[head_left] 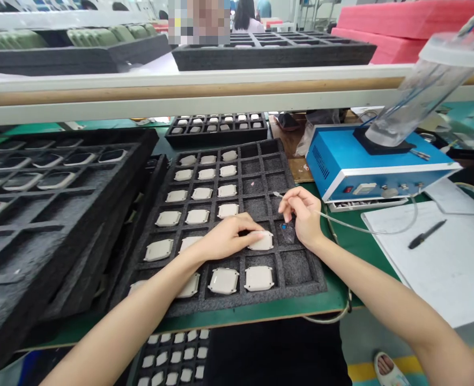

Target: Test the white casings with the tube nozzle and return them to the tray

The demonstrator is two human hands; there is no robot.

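Observation:
My left hand [235,235] reaches across a black foam tray [245,300]. Its thumb and fingers are closed on the edge of a beige watch-shaped case [264,241], in a compartment near the tray's right side. Several similar cases sit in the compartments to the left and in front. Over the right column, my right hand [304,212] pinches a thin clear tube [352,226] whose narrow tip [277,194] points left. This tube runs to a blue box-shaped machine [337,155]. Below my right fingers lies a small dark piece with a blue dot [284,227].
Stacked foam trays [80,214] with dark-faced cases stand at the left. A clear cylinder [409,102] leans on the blue machine. Papers [434,268] and a black pen [427,234] lie at the right. A white shelf rail [221,102] crosses behind; another person [245,19] is farther back.

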